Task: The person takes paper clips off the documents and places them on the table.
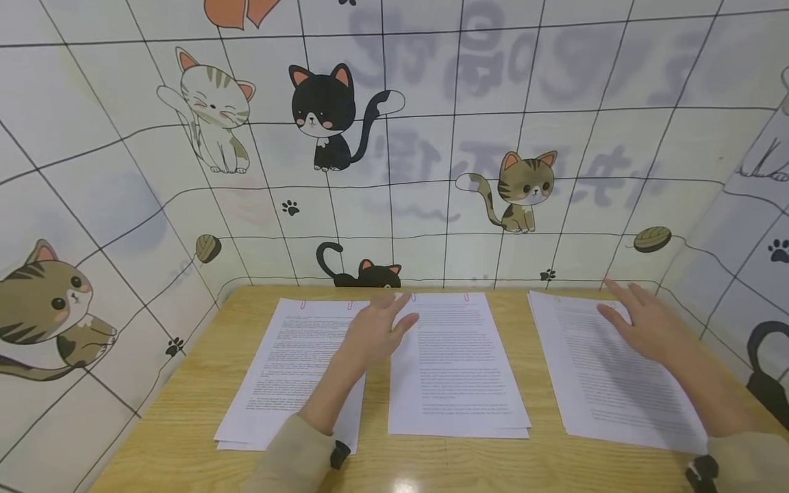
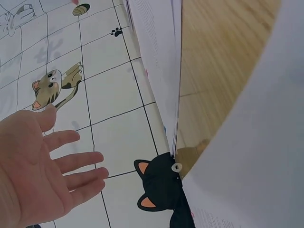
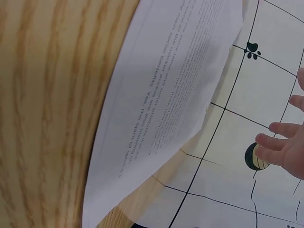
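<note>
Hovering with fingers spread and gripping nothing, the left hand (image 1: pixel 370 335) is floating between left stack (image 1: pixel 296 370) and middle stack (image 1: pixel 456 363); the right hand (image 1: pixel 647 325) is hanging open over right stack (image 1: pixel 610 370). A careless sweep is likely scattering the unclipped right sheets.

Three stacks of printed pages lie side by side on the wooden table (image 1: pixel 185 438): the left stack (image 1: pixel 290 370), the middle stack (image 1: pixel 456 370) and the right stack (image 1: pixel 610 376). The left hand (image 1: pixel 372 335) hovers between the left and middle stacks; the right hand (image 1: pixel 647 325) is over the right stack. The cat-patterned wall (image 1: pixel 431 171) stands behind them.
</note>
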`<state>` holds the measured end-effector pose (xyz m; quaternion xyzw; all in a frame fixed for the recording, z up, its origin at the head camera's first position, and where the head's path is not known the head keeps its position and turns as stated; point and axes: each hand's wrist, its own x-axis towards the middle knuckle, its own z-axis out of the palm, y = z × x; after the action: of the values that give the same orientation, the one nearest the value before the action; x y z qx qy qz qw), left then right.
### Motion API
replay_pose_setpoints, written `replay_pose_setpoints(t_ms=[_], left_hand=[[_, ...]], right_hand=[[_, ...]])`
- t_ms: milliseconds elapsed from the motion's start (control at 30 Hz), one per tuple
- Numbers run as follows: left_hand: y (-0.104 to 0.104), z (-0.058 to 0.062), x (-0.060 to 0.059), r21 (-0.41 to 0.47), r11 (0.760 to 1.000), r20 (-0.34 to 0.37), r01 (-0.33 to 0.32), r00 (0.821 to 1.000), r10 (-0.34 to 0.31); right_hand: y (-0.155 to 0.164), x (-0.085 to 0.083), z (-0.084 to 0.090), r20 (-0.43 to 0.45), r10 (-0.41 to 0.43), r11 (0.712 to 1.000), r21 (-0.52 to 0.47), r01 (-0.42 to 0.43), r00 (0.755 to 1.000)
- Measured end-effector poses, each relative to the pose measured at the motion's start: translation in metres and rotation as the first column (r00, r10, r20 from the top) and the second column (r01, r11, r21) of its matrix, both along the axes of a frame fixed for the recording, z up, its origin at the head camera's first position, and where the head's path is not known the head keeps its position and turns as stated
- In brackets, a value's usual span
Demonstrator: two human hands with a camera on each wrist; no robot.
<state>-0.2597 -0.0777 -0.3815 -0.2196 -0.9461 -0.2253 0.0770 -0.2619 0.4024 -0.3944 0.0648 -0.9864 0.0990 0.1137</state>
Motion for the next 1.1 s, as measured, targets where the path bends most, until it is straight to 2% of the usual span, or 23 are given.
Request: replay_pose_setpoints(t_ms=[333, 533, 833, 1100], left_hand=[[0.03, -0.003, 0.002, 0.013, 0.999, -0.007, 0.046, 0.999, -0.046], [0.054, -0.005, 0.006, -0.004, 1.0, 0.031, 0.028, 0.999, -0.027], [0.086, -0.01, 0.008, 0.01, 1.0, 0.123, 0.023, 0.992, -0.024], [0.111, -0.017, 0.008, 0.032, 0.998, 0.148, 0.056, 0.987, -0.06]], right_hand=[[0.019, 0.0, -0.015, -0.025, 0.02, 0.997, -0.069, -0.022, 0.999], [0.031, 0.001, -0.018, -0.035, 0.069, 0.993, -0.091, -0.072, 0.997], [0.042, 0.006, -0.023, 0.062, 0.025, 0.978, -0.21, -0.012, 0.998], [0.055, 0.009, -0.027, 0.164, -0.021, 0.973, -0.225, 0.058, 0.986]])
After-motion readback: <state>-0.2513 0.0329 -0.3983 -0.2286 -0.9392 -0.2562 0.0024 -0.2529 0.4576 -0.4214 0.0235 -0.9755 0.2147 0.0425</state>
